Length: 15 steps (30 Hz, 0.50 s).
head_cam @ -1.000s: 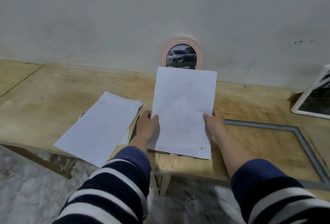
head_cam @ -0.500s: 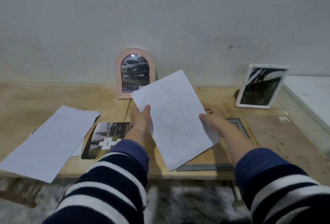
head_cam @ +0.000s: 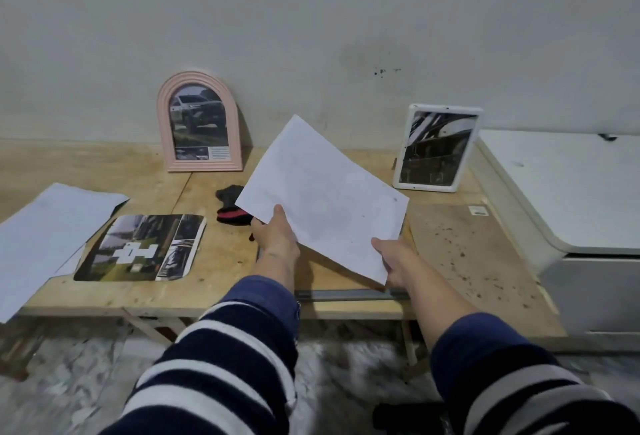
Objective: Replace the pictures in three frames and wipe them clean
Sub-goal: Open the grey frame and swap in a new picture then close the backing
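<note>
Both hands hold a white sheet (head_cam: 322, 197), blank side up and tilted, above the wooden table (head_cam: 225, 261). My left hand (head_cam: 275, 235) grips its near left edge and my right hand (head_cam: 394, 261) grips its near right corner. Under the sheet lies a grey flat frame (head_cam: 346, 295), mostly hidden. A pink arched frame (head_cam: 199, 124) with a car picture leans on the wall at the back. A white rectangular frame (head_cam: 438, 148) with a dark picture leans to its right. A loose printed picture (head_cam: 142, 247) lies face up at the left.
Another white sheet (head_cam: 48, 237) overhangs the table's left front corner. A black and red cloth (head_cam: 230, 207) lies behind the held sheet. A white cabinet (head_cam: 568, 199) stands against the table's right side. Dark specks mark the table's right part.
The view has swung up and to the right. Both hands have turned the sheet clockwise and lifted it further off the grey frame. The black and red cloth has come into sight.
</note>
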Motion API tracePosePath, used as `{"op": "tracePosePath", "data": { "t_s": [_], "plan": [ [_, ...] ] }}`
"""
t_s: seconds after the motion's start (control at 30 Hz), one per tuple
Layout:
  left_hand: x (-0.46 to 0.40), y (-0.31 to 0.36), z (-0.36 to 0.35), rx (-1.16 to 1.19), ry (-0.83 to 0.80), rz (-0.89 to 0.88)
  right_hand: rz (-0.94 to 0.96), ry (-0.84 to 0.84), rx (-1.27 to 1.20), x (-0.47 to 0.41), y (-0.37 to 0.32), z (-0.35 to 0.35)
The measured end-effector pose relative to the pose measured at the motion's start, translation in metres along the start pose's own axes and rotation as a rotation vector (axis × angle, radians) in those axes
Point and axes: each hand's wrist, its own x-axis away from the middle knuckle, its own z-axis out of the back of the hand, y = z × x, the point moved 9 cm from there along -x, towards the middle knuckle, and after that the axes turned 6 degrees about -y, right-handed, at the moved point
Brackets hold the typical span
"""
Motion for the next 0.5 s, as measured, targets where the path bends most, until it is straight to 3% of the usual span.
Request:
{"op": "tracePosePath", "data": {
  "t_s": [0.17, 0.37, 0.5],
  "plan": [
    [0.017, -0.010, 0.028, -0.305, 0.126, -0.055, 0.110, 0.169, 0.252, 0.000, -0.013, 0.055],
    [0.020, -0.006, 0.036, -1.004, -0.025, -0.153, 0.154, 0.174, 0.455, -0.012, -0.005, 0.066],
    [0.025, -0.011, 0.049, -1.448, 0.052, -0.096, 0.195, 0.258, 0.571, -0.010, -0.009, 0.067]
  ]
}}
